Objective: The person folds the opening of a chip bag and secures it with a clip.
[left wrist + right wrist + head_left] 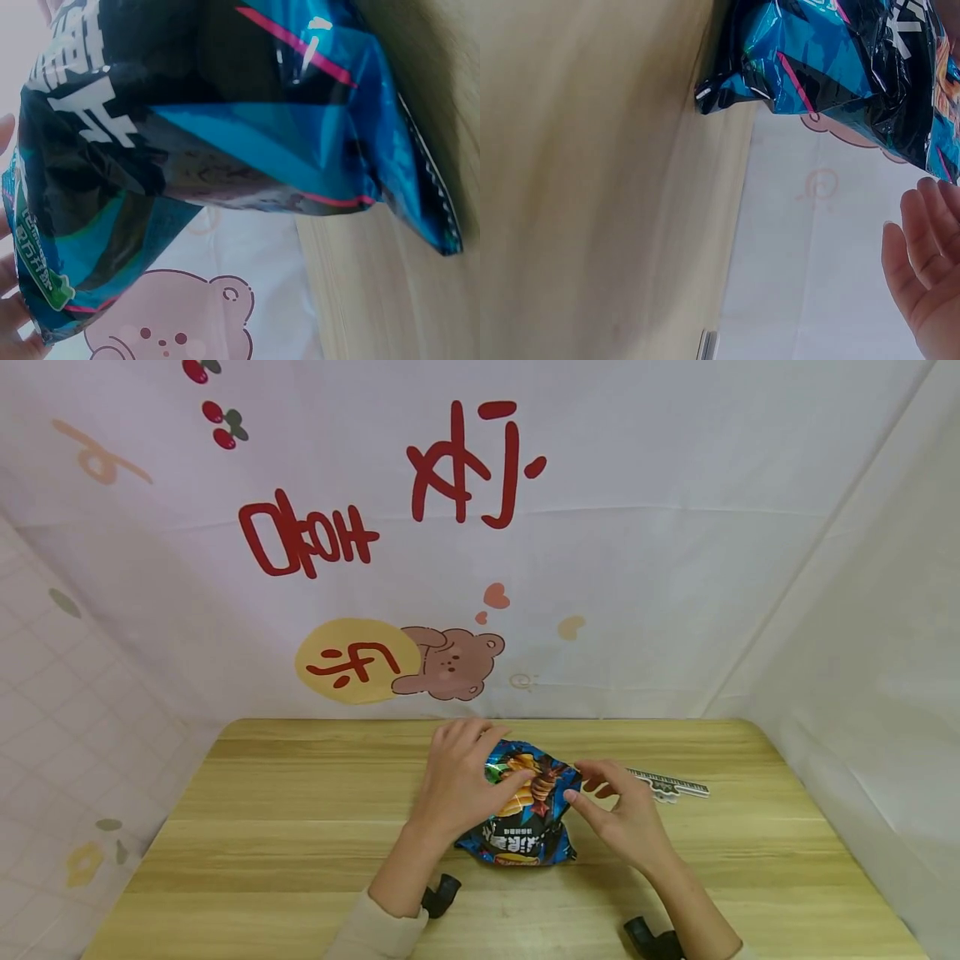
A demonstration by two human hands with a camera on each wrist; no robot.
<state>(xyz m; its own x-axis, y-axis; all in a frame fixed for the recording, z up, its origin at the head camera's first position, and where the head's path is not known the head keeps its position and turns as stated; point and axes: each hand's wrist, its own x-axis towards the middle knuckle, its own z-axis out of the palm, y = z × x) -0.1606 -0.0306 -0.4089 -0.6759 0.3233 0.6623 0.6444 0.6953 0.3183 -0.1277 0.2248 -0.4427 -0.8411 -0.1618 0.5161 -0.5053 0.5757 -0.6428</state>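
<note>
1 bag (527, 814) — likely light, soft, slick, crushable. Left hand (463, 779) grips left side; right hand (628, 817), fingers parted, at right edge — far edge probably best hold.

Soft light bathes the backdrop (637, 568) in the head view, leaving a sheen at 6 o'clock on the table (300, 827). Glare flecks the glossy bag (225, 112) at 1 o'clock in the hazy left-wrist view; diffuse shadow dims the right-wrist view's 9 o'clock.
</note>
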